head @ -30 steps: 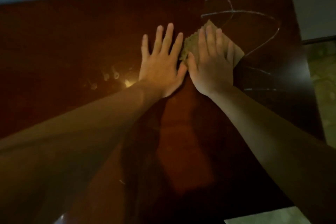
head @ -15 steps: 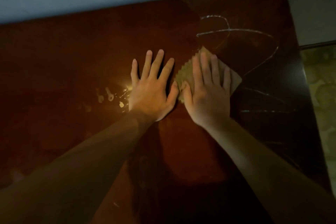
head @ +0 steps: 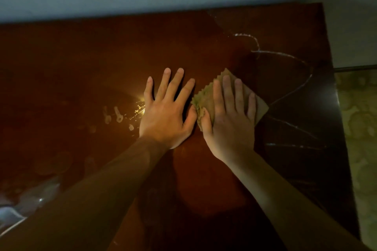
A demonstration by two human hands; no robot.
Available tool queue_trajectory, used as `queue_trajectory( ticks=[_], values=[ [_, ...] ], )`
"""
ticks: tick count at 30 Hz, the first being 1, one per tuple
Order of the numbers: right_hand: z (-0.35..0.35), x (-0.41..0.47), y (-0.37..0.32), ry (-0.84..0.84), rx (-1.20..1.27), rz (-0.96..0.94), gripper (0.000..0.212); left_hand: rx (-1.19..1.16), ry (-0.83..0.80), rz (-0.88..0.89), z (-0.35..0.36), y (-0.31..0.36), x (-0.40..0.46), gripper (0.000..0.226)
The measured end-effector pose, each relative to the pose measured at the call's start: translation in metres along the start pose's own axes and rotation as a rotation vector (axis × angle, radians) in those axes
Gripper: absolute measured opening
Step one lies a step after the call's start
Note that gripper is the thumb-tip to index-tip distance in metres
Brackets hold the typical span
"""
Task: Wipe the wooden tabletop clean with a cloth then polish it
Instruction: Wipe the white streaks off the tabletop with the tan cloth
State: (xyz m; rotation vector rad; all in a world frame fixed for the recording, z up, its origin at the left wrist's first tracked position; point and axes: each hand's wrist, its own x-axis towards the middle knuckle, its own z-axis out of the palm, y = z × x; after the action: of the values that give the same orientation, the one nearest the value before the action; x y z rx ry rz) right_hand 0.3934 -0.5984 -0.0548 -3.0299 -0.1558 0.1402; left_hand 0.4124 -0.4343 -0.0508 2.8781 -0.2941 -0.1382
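Both hands have drawn back from the upper right toward frame centre; right hand (head: pixel 228 116) presses the cloth (head: pixel 206 100) flat, fingers straight, no curled grip; left hand (head: pixel 166 112) lies open on the desk (head: pixel 81 67); white streaks (head: pixel 285 55) at upper right remain, wiping judged unfinished

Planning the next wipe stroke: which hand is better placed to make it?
The right hand: it lies flat on the cloth, pressing it to the tabletop. The left hand rests on bare wood beside it.
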Motion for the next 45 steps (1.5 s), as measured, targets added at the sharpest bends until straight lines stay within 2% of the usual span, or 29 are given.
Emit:
queue_trajectory(
  ticks=[3,8,10,13,18,22,27,32,36,39,42,45],
  values=[
    [-0.004,0.043,0.006,0.022,-0.007,-0.080,0.067,0.005,0.005,-0.012,0.000,0.000,0.000,0.059],
    [-0.014,0.136,0.010,0.039,-0.021,-0.030,0.069,0.007,0.021,-0.003,0.000,0.000,-0.001,0.059],
    [-0.013,0.135,0.008,0.054,0.006,-0.020,0.068,0.013,0.017,-0.004,0.000,0.000,0.000,0.059],
    [-0.009,0.087,0.007,0.078,0.034,0.016,0.066,0.003,0.020,-0.009,0.000,0.000,0.000,0.059],
    [-0.001,0.016,0.005,0.010,0.026,-0.015,0.068,0.002,0.028,-0.007,0.000,0.000,0.000,0.059],
    [-0.010,0.064,0.008,0.003,0.022,-0.057,0.068,0.007,0.026,-0.008,-0.001,0.000,0.000,0.058],
    [-0.018,0.147,-0.004,-0.022,-0.036,-0.019,0.069,0.009,0.029,-0.010,-0.001,0.001,0.000,0.057],
    [-0.013,0.154,-0.034,-0.041,0.017,-0.147,0.069,0.004,0.028,-0.007,0.000,0.001,0.001,0.058],
    [-0.015,0.154,-0.011,-0.018,0.036,-0.174,0.069,-0.003,0.030,-0.006,0.000,0.001,0.000,0.058],
    [-0.021,0.151,0.041,0.061,-0.023,-0.073,0.068,-0.017,0.036,-0.007,0.001,0.000,-0.001,0.058],
    [-0.029,0.149,0.082,0.039,-0.019,0.040,0.067,-0.022,0.037,-0.007,0.000,0.000,-0.001,0.058],
    [-0.030,0.150,0.069,0.038,-0.024,0.140,0.068,-0.034,0.035,-0.006,0.000,0.000,0.000,0.058]
  ],
)
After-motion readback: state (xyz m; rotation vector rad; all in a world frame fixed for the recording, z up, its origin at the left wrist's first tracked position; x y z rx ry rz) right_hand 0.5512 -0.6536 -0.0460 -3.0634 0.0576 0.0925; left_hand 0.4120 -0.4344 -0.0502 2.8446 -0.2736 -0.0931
